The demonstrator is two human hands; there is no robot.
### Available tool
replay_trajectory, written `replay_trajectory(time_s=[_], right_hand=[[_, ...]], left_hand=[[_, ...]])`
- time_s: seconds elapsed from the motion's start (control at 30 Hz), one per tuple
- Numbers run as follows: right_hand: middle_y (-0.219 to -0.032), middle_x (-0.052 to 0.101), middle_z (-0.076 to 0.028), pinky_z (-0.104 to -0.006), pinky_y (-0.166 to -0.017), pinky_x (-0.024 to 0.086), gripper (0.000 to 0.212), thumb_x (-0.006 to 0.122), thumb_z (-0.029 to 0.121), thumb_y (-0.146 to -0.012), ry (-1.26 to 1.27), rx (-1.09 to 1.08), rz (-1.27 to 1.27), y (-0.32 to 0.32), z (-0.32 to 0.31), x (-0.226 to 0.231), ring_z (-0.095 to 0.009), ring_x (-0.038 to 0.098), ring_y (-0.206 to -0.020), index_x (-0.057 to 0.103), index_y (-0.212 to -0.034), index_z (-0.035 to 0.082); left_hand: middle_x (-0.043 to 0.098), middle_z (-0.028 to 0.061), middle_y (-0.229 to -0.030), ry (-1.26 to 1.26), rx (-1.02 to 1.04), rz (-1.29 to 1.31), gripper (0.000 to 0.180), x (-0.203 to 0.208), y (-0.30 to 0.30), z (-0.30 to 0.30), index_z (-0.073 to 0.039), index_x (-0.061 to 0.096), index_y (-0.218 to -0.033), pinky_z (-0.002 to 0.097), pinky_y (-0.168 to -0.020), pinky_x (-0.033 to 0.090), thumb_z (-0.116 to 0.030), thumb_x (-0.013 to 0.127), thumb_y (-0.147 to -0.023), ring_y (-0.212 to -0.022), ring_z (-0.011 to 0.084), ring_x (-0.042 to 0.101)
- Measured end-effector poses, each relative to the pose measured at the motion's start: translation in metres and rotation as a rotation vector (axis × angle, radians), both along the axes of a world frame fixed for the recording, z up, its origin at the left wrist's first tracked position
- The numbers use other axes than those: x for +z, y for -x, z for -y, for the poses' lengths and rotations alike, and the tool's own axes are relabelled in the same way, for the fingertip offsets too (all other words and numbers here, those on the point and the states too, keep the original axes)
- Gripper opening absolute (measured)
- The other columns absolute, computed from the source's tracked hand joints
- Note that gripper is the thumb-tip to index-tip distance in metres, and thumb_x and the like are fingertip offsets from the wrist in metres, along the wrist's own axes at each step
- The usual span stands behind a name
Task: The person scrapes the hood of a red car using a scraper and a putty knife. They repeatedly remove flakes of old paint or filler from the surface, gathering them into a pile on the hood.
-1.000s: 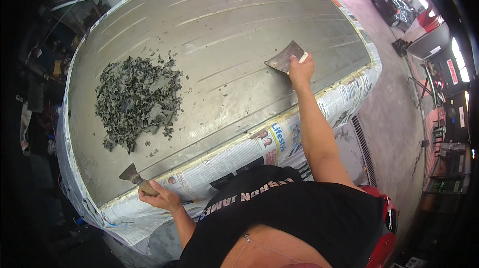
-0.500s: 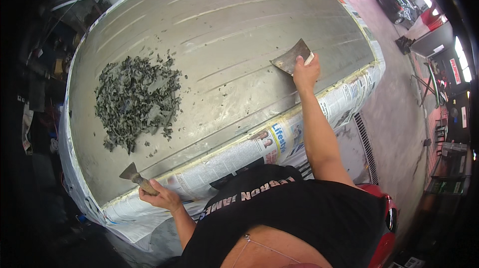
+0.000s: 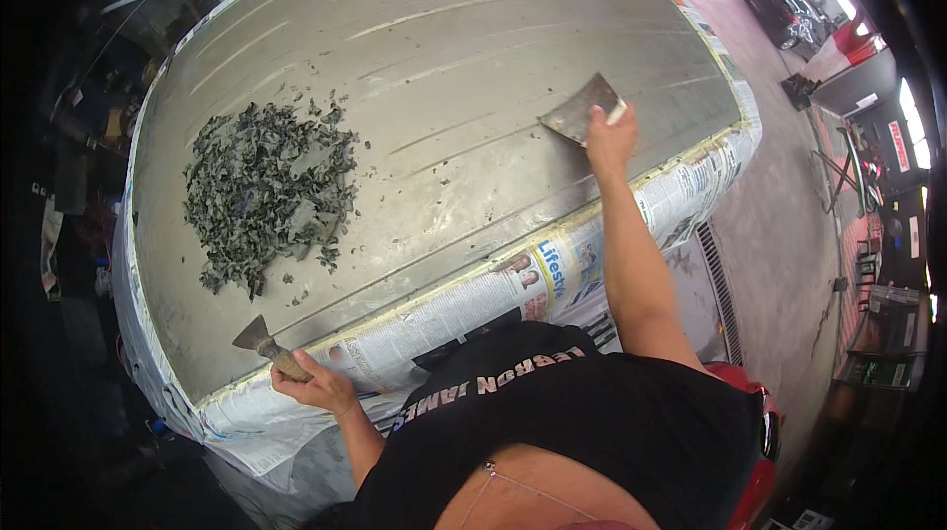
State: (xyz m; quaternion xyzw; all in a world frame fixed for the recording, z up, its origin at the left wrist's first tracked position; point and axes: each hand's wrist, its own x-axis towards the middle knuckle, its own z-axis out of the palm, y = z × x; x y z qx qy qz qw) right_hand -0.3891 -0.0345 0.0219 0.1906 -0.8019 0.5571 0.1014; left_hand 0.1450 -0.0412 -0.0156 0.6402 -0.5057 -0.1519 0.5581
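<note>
My left hand (image 3: 318, 387) is closed around the brown handle of a small scraper (image 3: 264, 341), its flared metal blade pointing away over the near left edge of the vehicle roof (image 3: 473, 67). On the right, my right hand (image 3: 612, 141) grips a wide metal scraper (image 3: 584, 108) by its pale back edge, holding the blade at or just above the roof; contact cannot be made out. A heap of dark grey-green flakes (image 3: 266, 185) lies on the left part of the roof. Small crumbs are scattered between the heap and the wide scraper.
Newspaper (image 3: 444, 308) is taped along the roof's near edge and continues around its sides. A concrete floor (image 3: 779, 224) lies to the right, with a dark car (image 3: 784, 7) at the far right. Shelves and clutter stand along the dark left side.
The right hand and its wide scraper have shifted very slightly to the right. The left hand has moved a little to the left with the small scraper. The heap looks unchanged.
</note>
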Motion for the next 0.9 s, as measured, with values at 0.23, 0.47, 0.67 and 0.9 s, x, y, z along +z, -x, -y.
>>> replay_trajectory(time_s=[0.23, 0.47, 0.67, 0.9], right_hand=[[-0.093, 0.068, -0.01, -0.0339, -0.076, 0.052, 0.031, 0.078, 0.014, -0.084, 0.168, 0.291, 0.332, 0.054, -0.01, 0.021, -0.017, 0.064, -0.082, 0.061, -0.105, -0.002], [-0.105, 0.07, -0.005, -0.0299, -0.078, 0.052, 0.033, 0.073, 0.011, -0.091, -0.195, 0.649, 0.463, 0.119, -0.016, 0.044, -0.013, 0.064, -0.09, 0.064, -0.12, 0.002], [-0.102, 0.071, -0.003, -0.031, -0.079, 0.05, 0.029, 0.069, 0.006, -0.09, -0.68, 0.876, 0.229, 0.16, 0.033, 0.082, -0.013, 0.063, -0.091, 0.067, -0.119, 0.002], [-0.096, 0.072, -0.005, -0.0344, -0.081, 0.05, 0.023, 0.064, 0.004, -0.09, -1.05, 0.868, 0.006, 0.201, 0.116, 0.111, -0.015, 0.064, -0.09, 0.068, -0.112, 0.005]], left_hand=[[0.055, 0.0147, -0.11, 0.045, 0.016, 0.025, 0.044, -0.003, -0.002, 0.001, 0.006, 0.042, -0.127, 0.0332, -0.085, 0.046, -0.021, 0.064, -0.101, -0.093, 0.021, 0.054], [0.056, 0.0141, -0.106, 0.031, 0.024, 0.008, 0.044, -0.005, -0.001, 0.0, 0.006, 0.043, -0.126, 0.0329, -0.083, 0.046, -0.022, 0.065, -0.1, -0.091, 0.0207, 0.054], [0.057, 0.0154, -0.107, 0.023, 0.027, 0.044, 0.046, -0.002, 0.002, -0.001, 0.007, 0.042, -0.127, 0.032, -0.079, 0.048, -0.022, 0.065, -0.099, -0.089, 0.0202, 0.055], [0.058, 0.0145, -0.105, -0.04, 0.032, 0.054, 0.047, -0.005, 0.0, -0.001, 0.006, 0.042, -0.128, 0.0312, -0.078, 0.048, -0.023, 0.065, -0.1, -0.089, 0.0198, 0.056]])
